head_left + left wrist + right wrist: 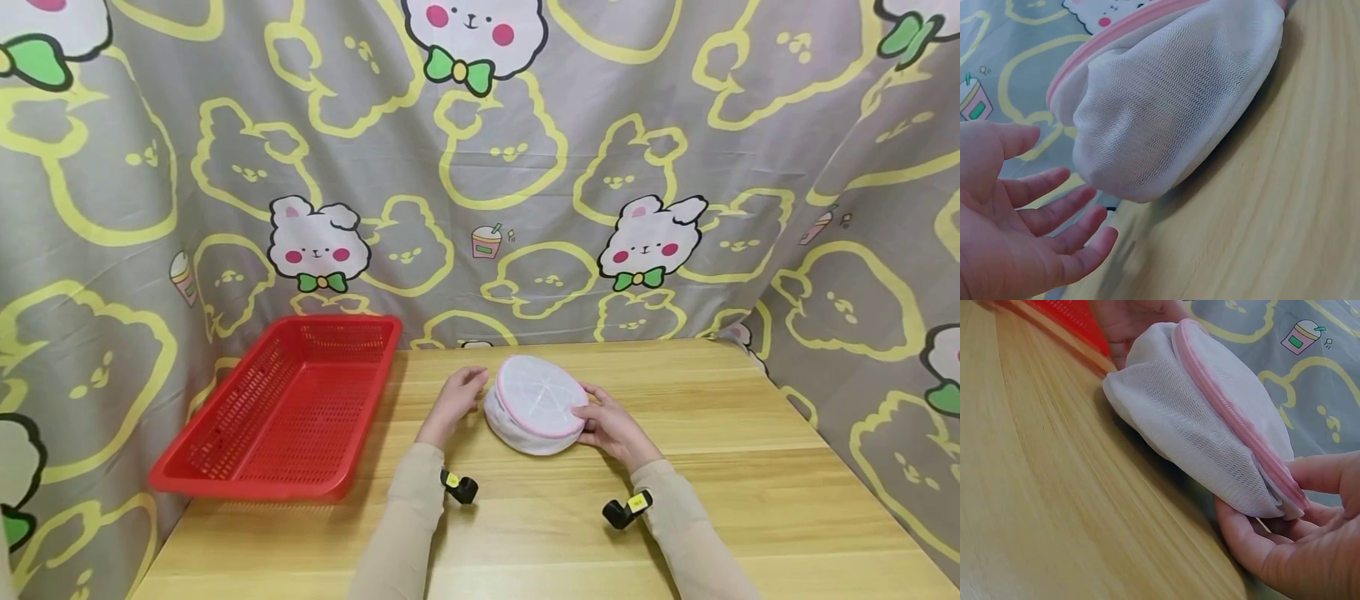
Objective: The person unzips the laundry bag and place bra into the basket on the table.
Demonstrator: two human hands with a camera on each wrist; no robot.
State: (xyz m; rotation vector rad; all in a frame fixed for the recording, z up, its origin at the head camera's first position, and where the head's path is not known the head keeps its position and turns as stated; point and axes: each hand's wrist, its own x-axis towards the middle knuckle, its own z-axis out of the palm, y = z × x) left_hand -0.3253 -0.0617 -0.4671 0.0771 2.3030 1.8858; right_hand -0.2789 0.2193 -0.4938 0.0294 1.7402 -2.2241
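One wooden table (525, 525) (curtain (517, 187) behind)

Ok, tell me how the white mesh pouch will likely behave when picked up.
The mesh pouch should feel soft and floppy, as its side wall bulges and creases. Its thin weave suggests it is light for its size, though any contents can't be made out. The pink zip may keep the edge firmer, since it holds a smooth curve.
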